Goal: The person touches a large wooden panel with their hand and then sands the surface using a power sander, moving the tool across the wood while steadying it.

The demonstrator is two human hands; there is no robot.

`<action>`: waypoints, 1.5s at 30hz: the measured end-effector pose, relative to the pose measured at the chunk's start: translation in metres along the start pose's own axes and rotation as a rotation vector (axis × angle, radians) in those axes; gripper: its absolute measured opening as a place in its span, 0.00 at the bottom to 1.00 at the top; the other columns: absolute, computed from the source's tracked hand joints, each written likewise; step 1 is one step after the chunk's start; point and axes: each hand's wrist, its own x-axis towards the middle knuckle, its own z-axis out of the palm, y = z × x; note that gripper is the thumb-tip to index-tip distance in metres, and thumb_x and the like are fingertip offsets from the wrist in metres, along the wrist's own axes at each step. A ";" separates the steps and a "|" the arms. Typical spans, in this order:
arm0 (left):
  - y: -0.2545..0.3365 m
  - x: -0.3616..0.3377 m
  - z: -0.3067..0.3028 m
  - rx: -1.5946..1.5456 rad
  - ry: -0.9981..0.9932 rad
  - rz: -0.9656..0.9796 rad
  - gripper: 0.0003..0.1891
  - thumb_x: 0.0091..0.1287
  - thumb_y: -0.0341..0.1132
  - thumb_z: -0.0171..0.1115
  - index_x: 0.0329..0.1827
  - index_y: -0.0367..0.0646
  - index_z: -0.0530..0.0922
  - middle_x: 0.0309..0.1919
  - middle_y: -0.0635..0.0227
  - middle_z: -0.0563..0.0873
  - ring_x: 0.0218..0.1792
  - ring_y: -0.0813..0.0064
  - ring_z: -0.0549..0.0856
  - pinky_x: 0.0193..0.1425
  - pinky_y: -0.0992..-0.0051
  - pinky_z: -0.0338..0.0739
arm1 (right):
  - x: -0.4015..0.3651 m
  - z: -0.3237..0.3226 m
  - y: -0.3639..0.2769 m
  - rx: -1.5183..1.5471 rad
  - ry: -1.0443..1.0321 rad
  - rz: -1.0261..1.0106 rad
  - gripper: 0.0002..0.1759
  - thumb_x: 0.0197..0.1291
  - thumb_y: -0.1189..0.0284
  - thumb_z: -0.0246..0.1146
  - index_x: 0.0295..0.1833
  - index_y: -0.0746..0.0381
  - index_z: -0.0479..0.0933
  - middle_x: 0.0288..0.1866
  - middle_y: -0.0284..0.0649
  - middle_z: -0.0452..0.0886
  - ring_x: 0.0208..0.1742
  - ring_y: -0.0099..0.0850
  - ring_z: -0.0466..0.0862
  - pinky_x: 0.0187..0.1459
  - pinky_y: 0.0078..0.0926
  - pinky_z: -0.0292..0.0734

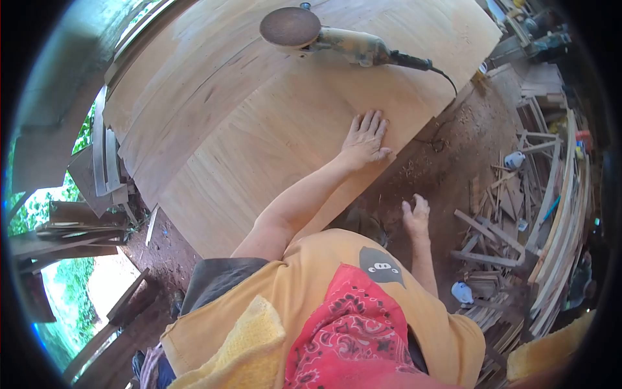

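Note:
My left hand [366,137] lies flat on the pale wooden panel [259,136], near its right edge, with the fingers stretched out. My right hand [416,215] hangs beside the panel above the dirt floor, thumb apart from the loosely bent fingers, and nothing shows in it. Beyond my left hand, a disc sander [353,45] rests on the panel. Its round brown sanding disc [290,27] faces up, and a black cord [447,76] runs from its handle over the panel's right edge.
Wood offcuts [489,236] and long thin strips [551,240] are heaped on the right. Two white containers [514,160] lie among them. More boards [78,230] are stacked at the left. The sander's cord trails onto the dirt floor [440,168].

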 end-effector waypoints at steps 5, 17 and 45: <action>-0.043 -0.014 -0.035 0.068 0.008 -0.245 0.45 0.69 0.61 0.61 0.81 0.36 0.66 0.83 0.49 0.63 0.85 0.50 0.57 0.86 0.45 0.46 | 0.122 -0.066 -0.056 -0.069 0.248 -0.401 0.31 0.62 0.69 0.72 0.68 0.67 0.72 0.60 0.56 0.78 0.62 0.57 0.76 0.64 0.52 0.73; -0.169 0.000 -0.087 0.409 0.281 -0.941 0.39 0.75 0.57 0.55 0.82 0.41 0.64 0.83 0.52 0.62 0.85 0.50 0.57 0.85 0.43 0.46 | 0.375 -0.145 -0.211 -0.233 0.165 -0.939 0.35 0.60 0.64 0.73 0.71 0.63 0.72 0.64 0.51 0.76 0.68 0.52 0.74 0.68 0.51 0.68; -0.289 0.048 -0.132 0.348 0.215 -1.316 0.39 0.80 0.61 0.43 0.88 0.50 0.56 0.88 0.59 0.51 0.88 0.51 0.45 0.87 0.43 0.36 | 0.449 -0.098 -0.253 -0.369 -0.484 -0.749 0.23 0.57 0.55 0.73 0.45 0.62 0.78 0.45 0.53 0.87 0.53 0.52 0.87 0.53 0.46 0.79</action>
